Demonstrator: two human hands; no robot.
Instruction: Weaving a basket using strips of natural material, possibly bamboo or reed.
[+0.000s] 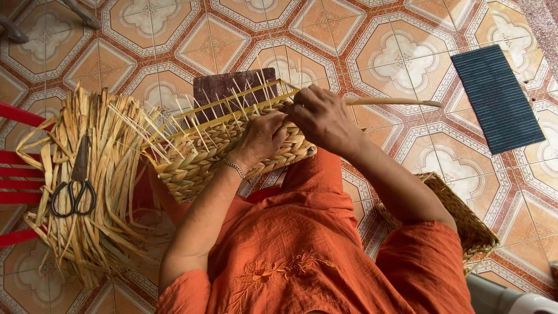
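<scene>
A half-woven straw basket rests tilted on my lap, with several thin upright stakes sticking out along its rim. My left hand presses on the basket's braided side, a bracelet on its wrist. My right hand grips the rim at the basket's far end and holds a long pale straw strand that reaches out to the right. I wear orange clothing.
A bundle of loose dried straw lies on a red stool at the left, with black scissors on top. A finished woven basket sits by my right elbow. A dark blue ribbed mat lies on the patterned tile floor at the upper right.
</scene>
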